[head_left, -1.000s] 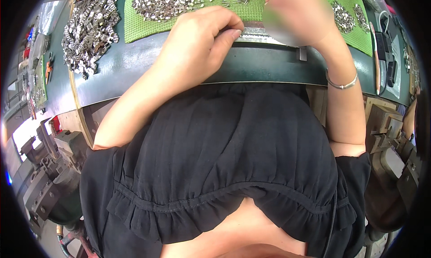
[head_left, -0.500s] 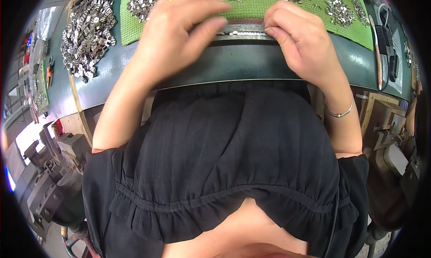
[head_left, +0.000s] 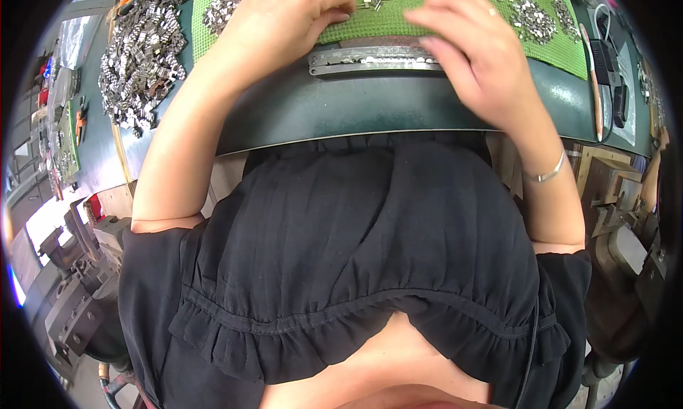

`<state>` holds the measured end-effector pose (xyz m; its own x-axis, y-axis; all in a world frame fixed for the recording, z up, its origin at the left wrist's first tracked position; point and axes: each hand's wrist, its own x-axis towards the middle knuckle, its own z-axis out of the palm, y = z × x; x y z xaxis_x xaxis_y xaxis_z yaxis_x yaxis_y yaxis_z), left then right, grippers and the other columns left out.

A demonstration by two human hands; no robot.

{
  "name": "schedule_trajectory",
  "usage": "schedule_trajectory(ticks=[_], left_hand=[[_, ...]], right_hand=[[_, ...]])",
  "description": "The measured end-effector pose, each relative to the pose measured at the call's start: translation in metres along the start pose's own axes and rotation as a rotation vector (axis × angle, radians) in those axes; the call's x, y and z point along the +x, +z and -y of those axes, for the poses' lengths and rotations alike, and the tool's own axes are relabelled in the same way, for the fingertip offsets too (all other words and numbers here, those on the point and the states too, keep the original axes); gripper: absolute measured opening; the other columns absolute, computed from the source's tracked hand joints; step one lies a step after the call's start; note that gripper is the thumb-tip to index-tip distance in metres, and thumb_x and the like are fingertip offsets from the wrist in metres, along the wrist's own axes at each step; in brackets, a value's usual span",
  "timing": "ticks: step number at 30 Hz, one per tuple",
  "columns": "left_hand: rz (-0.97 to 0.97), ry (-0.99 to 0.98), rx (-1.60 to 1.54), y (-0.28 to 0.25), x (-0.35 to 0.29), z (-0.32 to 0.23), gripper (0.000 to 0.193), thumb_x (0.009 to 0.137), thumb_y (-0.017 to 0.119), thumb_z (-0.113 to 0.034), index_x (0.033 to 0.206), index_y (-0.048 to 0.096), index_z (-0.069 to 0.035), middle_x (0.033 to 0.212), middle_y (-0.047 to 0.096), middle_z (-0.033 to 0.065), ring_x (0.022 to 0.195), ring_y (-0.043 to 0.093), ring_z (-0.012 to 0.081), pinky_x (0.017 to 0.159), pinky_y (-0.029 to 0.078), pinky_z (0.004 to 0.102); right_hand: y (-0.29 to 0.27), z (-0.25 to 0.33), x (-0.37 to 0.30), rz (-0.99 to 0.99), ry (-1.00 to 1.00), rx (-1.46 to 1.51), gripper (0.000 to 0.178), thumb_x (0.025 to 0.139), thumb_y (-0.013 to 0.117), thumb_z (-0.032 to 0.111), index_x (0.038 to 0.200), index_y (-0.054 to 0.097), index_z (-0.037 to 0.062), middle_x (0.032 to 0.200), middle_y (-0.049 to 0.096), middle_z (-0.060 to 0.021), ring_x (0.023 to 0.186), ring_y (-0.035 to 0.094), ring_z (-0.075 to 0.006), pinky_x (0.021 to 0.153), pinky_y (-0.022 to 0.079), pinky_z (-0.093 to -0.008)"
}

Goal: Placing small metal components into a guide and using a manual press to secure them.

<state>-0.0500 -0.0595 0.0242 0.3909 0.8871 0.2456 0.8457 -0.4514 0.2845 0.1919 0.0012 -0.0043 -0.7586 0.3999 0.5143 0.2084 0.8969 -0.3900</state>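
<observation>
A narrow metal bar [head_left: 334, 62] lies along the front edge of the green woven mat, with a row of small shiny pieces set in its slot. Beyond its left end, my left hand [head_left: 292, 14] reaches over the mat, fingers curled toward the thumb. What those fingertips pinch, if anything, is hidden. Some loose small metal pins [head_left: 375, 2] lie on the mat just right of them. Over the bar's right end hovers my right hand [head_left: 480, 60], slightly blurred, thumb and fingers apart and nothing visible between them.
Piles of small metal parts lie on the green mat [head_left: 427, 28], including one at its right [head_left: 532, 21]. A large heap of metal clips [head_left: 142, 60] covers the left of the dark green table [head_left: 341, 103]. A black device [head_left: 607, 60] with a cable sits right.
My left hand has moved up and away from the bar, onto the mat. The right hand has let its fingers spread and come off the bar, whose left end now shows.
</observation>
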Motion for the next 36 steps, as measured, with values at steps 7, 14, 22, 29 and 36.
schedule_trajectory(ticks=[7, 14, 22, 29, 36], left_hand=[[-0.024, -0.47, -0.539, 0.001, -0.013, -0.028, 0.013, 0.082, 0.074, -0.01, 0.092, 0.07, -0.003, 0.086, 0.068, 0.0096, 0.087, 0.065, 0.026, 0.08, 0.049, 0.0382], [-0.173, -0.303, -0.549, 0.026, -0.029, -0.042, 0.011, 0.089, 0.075, -0.011, 0.094, 0.075, -0.001, 0.09, 0.076, 0.0062, 0.084, 0.072, 0.0154, 0.079, 0.055, 0.027], [-0.268, -0.188, -0.437, 0.043, -0.03, -0.038, 0.008, 0.085, 0.073, -0.006, 0.092, 0.073, -0.001, 0.095, 0.075, 0.0091, 0.087, 0.072, 0.0255, 0.078, 0.056, 0.0333], [-0.382, 0.071, -0.045, 0.05, -0.033, -0.043, 0.017, 0.078, 0.077, -0.001, 0.095, 0.073, -0.004, 0.097, 0.075, 0.0086, 0.082, 0.071, 0.0248, 0.072, 0.056, 0.0334], [-0.198, -0.063, 0.106, 0.023, -0.032, -0.011, 0.02, 0.084, 0.075, -0.019, 0.1, 0.075, -0.009, 0.112, 0.07, 0.0049, 0.108, 0.062, 0.0263, 0.093, 0.043, 0.0389]], right_hand=[[0.021, -0.03, 0.044, 0.164, -0.038, -0.226, 0.005, 0.081, 0.07, 0.012, 0.084, 0.072, 0.0089, 0.086, 0.058, -0.0054, 0.09, 0.054, -0.0268, 0.081, 0.038, -0.0387], [0.027, -0.033, 0.051, 0.189, -0.053, -0.149, 0.005, 0.079, 0.069, 0.012, 0.076, 0.068, 0.0085, 0.082, 0.058, -0.006, 0.09, 0.055, -0.0268, 0.081, 0.038, -0.0394], [0.034, -0.029, 0.051, 0.135, -0.093, -0.239, 0.011, 0.08, 0.063, 0.015, 0.072, 0.065, 0.0075, 0.081, 0.06, -0.0079, 0.089, 0.057, -0.0277, 0.079, 0.038, -0.0418], [0.035, -0.028, 0.053, 0.182, -0.083, -0.262, 0.011, 0.081, 0.063, 0.015, 0.073, 0.065, 0.0078, 0.079, 0.061, -0.0066, 0.089, 0.058, -0.0268, 0.079, 0.038, -0.0417], [0.018, -0.028, 0.041, 0.168, -0.096, -0.19, 0.007, 0.08, 0.067, 0.013, 0.075, 0.066, 0.0079, 0.081, 0.06, -0.0068, 0.088, 0.058, -0.0266, 0.08, 0.038, -0.0402]])
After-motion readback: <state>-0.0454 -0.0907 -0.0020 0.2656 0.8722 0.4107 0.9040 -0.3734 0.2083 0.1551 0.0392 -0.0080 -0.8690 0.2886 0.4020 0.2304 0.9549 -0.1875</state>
